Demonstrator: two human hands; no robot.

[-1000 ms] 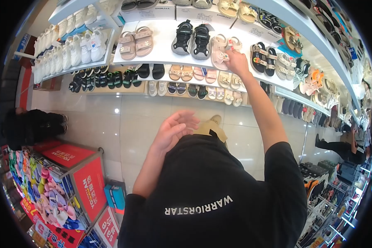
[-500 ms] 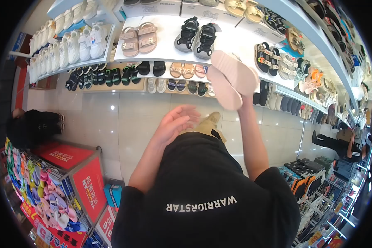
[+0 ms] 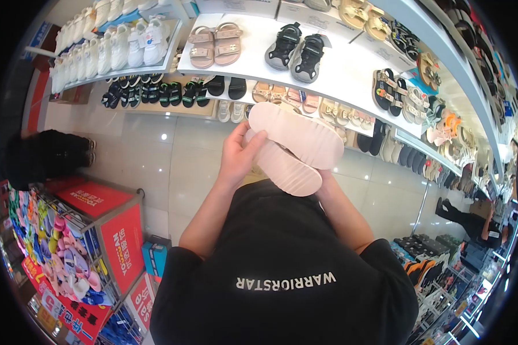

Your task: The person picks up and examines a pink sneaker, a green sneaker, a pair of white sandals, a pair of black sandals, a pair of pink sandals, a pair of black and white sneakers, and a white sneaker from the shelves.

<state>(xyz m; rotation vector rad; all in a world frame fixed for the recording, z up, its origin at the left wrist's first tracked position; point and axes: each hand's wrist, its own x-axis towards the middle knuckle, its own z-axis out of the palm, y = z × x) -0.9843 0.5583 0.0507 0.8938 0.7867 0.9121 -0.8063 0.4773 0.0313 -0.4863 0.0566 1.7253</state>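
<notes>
Pale pink sandals (image 3: 305, 135) are brought leftward and closer to the body than half a second ago, below the white shelf (image 3: 348, 64). Their near ends are now gripped by the left hand (image 3: 240, 150), thumb across one sole. Their long axes are slanted down toward the right hand (image 3: 326, 180), mostly hidden behind; its grip cannot be told. Ridged, pale soles (image 3: 290, 172) are turned toward view.

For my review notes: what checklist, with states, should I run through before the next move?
Left hand grip on the pale pink, ridge-soled sandals: ok, thumb on one sole.
Right hand grip: cannot tell, fingers hidden behind the soles.
Both soles facing the camera: ok.
Strap fastenings: cannot tell, facing away.
Black-and-grey strapped sandals on the glossy white shelf: ok, sole-down.
</notes>
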